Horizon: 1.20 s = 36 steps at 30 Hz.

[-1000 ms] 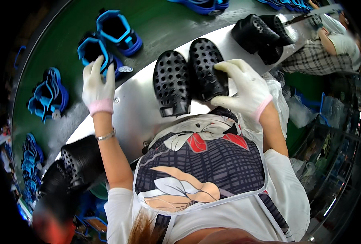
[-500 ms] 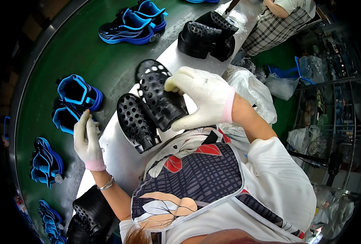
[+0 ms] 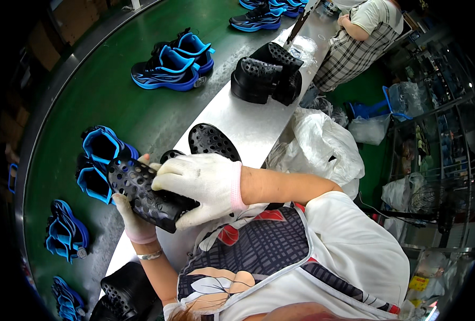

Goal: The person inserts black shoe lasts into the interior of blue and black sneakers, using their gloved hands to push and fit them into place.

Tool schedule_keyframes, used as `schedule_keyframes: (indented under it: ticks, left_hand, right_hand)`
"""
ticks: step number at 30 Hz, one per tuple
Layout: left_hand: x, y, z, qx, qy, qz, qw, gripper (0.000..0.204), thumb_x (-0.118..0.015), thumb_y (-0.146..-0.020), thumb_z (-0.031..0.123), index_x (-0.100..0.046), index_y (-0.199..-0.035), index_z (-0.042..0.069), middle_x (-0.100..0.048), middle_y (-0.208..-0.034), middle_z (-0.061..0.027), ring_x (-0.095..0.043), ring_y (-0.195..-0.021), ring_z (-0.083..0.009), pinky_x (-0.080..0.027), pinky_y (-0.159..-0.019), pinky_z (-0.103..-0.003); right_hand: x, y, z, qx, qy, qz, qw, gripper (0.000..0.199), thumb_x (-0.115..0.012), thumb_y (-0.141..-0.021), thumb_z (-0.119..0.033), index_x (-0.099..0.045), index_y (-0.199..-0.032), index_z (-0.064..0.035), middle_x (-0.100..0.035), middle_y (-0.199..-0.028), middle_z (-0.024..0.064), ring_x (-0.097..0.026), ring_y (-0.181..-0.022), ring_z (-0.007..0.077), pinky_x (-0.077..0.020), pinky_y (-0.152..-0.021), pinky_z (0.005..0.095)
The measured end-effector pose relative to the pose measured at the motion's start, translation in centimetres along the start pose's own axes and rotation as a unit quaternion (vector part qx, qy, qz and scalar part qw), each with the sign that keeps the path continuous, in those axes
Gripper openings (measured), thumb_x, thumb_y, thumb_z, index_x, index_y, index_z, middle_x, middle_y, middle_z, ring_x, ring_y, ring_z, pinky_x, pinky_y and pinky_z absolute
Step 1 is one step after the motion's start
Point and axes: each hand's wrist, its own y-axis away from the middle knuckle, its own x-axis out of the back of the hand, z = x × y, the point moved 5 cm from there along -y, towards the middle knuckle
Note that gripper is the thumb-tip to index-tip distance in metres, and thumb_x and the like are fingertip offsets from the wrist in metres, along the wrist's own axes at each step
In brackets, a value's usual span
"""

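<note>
Both my gloved hands are on one black perforated shoe tree [image 3: 133,184], tilted above the metal ledge. My right hand [image 3: 205,184] is closed round its heel end from above, thumb at the lower edge. My left hand [image 3: 137,222] grips the other side; its thumb shows, while most of its fingers are hidden behind the shoe tree. A second perforated shoe tree [image 3: 210,140] lies on the ledge just beyond my right hand, partly covered by it. Immediately left of the held piece stands a pair of black and blue sneakers [image 3: 102,150], openings up.
A green conveyor [image 3: 114,104] carries more black-and-blue sneakers [image 3: 168,67]. Stacked black shoe trees [image 3: 256,80] sit farther along the metal ledge [image 3: 259,128], others [image 3: 125,289] at lower left. White plastic bags [image 3: 323,144] bulge at the right. Another person [image 3: 355,45] works at upper right.
My right hand has carried one shoe tree left, away from the other, which stays on the ledge. My left hand, open and free before, now grips it too. The whole view has shifted slightly.
</note>
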Motion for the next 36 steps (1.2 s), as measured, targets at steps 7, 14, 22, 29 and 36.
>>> schedule_keyframes:
  ticks: [7, 14, 22, 29, 36]
  left_hand:
    - [1.1, -0.5, 0.0, -0.089, -0.074, 0.003, 0.993, 0.071, -0.065, -0.092, 0.041, -0.035, -0.143, 0.001, -0.054, -0.128, -0.0118, -0.055, -0.119, -0.0243, -0.044, -0.104, -0.038]
    - [2.6, 0.4, -0.2, -0.098, -0.113, 0.08, 0.986, 0.058, -0.059, -0.098, 0.032, -0.039, -0.14, -0.002, -0.053, -0.13, -0.01, -0.055, -0.117, -0.0209, -0.046, -0.101, -0.036]
    - [2.7, -0.4, -0.9, -0.105, -0.038, 0.102, 0.988, 0.057, -0.058, -0.098, 0.024, -0.035, -0.142, -0.002, -0.053, -0.132, -0.0136, -0.058, -0.115, -0.0251, -0.047, -0.101, -0.042]
    - [3.5, -0.2, 0.2, 0.007, 0.004, 0.074, 0.997, 0.062, -0.061, -0.095, 0.027, -0.036, -0.143, -0.004, -0.057, -0.13, -0.0163, -0.06, -0.114, -0.0263, -0.048, -0.101, -0.041]
    - [8.4, 0.5, 4.2, -0.114, -0.615, 0.254, 0.737, 0.056, -0.074, -0.082, 0.023, -0.056, -0.132, 0.005, -0.055, -0.123, -0.012, -0.063, -0.084, -0.0178, -0.054, -0.073, -0.029]
  right_hand:
    - [-0.8, 0.8, 2.2, -0.12, 0.045, -0.022, 0.991, 0.055, -0.073, -0.078, -0.043, -0.054, -0.111, -0.003, -0.059, -0.1, 0.0169, -0.064, -0.086, 0.0342, -0.053, -0.073, 0.0417]
    - [-0.5, 0.6, 2.1, -0.084, 0.114, 0.022, 0.99, 0.049, -0.074, -0.077, -0.044, -0.056, -0.096, -0.0025, -0.058, -0.089, 0.0144, -0.065, -0.075, 0.0317, -0.0539, -0.064, 0.0396]
    - [-0.4, 0.2, 2.8, -0.058, 0.177, 0.05, 0.981, 0.043, -0.074, -0.076, -0.045, -0.055, -0.08, -0.0069, -0.057, -0.074, 0.009, -0.063, -0.062, 0.0262, -0.051, -0.053, 0.0367]
    - [-1.8, -1.3, 2.1, -0.059, 0.164, -0.003, 0.985, 0.044, -0.07, -0.079, -0.05, -0.058, -0.076, -0.0072, -0.06, -0.07, 0.0134, -0.063, -0.062, 0.0311, -0.0488, -0.053, 0.041]
    - [0.2, -0.3, 2.2, -0.188, 0.148, 0.055, 0.97, 0.034, -0.075, -0.079, -0.038, -0.067, -0.089, -0.0067, -0.065, -0.076, 0.0131, -0.065, -0.069, 0.0314, -0.0512, -0.062, 0.0386]
